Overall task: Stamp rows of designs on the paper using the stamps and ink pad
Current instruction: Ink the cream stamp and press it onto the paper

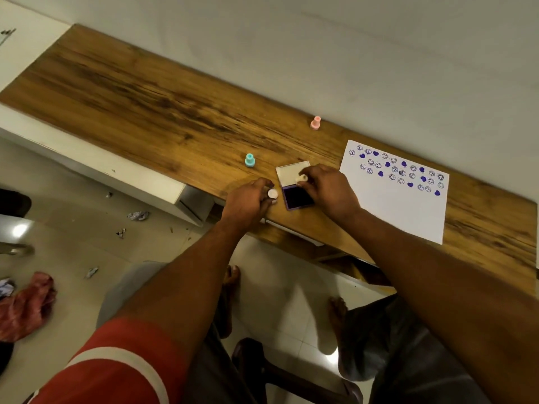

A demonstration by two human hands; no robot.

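Note:
A white paper (402,211) lies on the wooden desk (163,112), its upper part covered with rows of purple smiley and heart prints. Left of it sits the open ink pad (296,196), dark purple, with its pale lid (288,172) folded back. My right hand (326,189) holds a small cream stamp (302,178) over the pad's far edge. Just left of the pad, my left hand (248,199) grips a small white round piece (272,194) at the desk's front edge. A teal stamp (250,160) and a pink stamp (315,123) stand upright further back.
A white wall runs close behind the desk. A white drawer unit (116,170) sits under the desk's left part. Paper scraps (138,215) and a red cloth (29,304) lie on the tiled floor. My legs and bare feet are below the desk.

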